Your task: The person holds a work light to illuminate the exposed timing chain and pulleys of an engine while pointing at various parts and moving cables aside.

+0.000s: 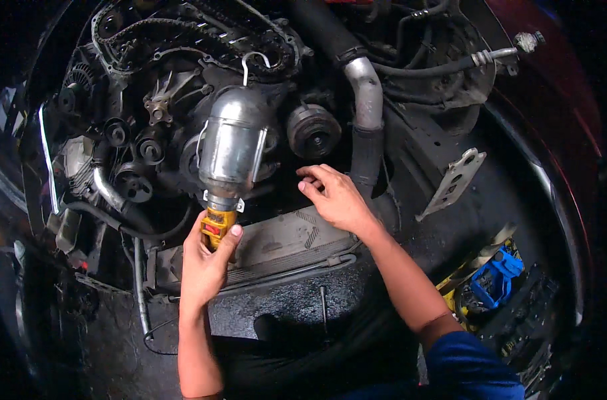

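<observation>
From my feed, left hand [205,270] is wrapped around the yellow-handled work lamp [231,150], just left of frame centre. Right hand [338,200]'s mid-frame below an engine pulley [315,131], fingers half-curled, can't tell if they're pinching anything.

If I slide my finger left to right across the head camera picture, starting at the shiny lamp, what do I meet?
Lamp → right hand → metal plate with holes → dark red panel
</observation>
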{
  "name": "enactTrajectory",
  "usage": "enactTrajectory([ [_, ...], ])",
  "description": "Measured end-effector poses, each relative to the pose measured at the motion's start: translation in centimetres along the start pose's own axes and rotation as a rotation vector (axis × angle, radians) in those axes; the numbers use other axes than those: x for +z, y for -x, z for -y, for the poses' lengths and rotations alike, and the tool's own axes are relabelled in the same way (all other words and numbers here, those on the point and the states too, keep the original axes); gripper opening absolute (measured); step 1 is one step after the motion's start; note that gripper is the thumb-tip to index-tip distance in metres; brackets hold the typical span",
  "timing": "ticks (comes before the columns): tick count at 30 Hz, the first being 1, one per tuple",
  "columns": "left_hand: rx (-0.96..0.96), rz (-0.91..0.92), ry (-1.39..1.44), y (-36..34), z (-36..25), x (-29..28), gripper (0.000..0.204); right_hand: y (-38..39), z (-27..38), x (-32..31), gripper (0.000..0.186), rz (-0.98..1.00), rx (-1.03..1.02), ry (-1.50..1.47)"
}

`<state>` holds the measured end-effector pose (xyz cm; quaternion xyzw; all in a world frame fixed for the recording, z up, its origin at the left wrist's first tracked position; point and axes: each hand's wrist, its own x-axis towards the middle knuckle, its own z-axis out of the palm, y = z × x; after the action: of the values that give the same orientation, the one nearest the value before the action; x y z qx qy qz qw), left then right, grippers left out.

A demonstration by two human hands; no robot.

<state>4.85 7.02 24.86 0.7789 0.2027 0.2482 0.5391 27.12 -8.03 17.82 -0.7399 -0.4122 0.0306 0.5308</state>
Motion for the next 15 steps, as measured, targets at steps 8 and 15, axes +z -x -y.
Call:
enactTrajectory([
  [8, 0.000, -0.033, 0.231, -0.7, 0.3, -0.2, 0.052, 0.9, 0.0, 0.3, 0.028, 0.003, 0.023, -0.005],
  [15, 0.046, -0.034, 0.215, -0.6, 0.6, -0.5, 0.058, 1.4, 0.6, -0.1, 0.030, -0.012, 0.041, -0.026],
])
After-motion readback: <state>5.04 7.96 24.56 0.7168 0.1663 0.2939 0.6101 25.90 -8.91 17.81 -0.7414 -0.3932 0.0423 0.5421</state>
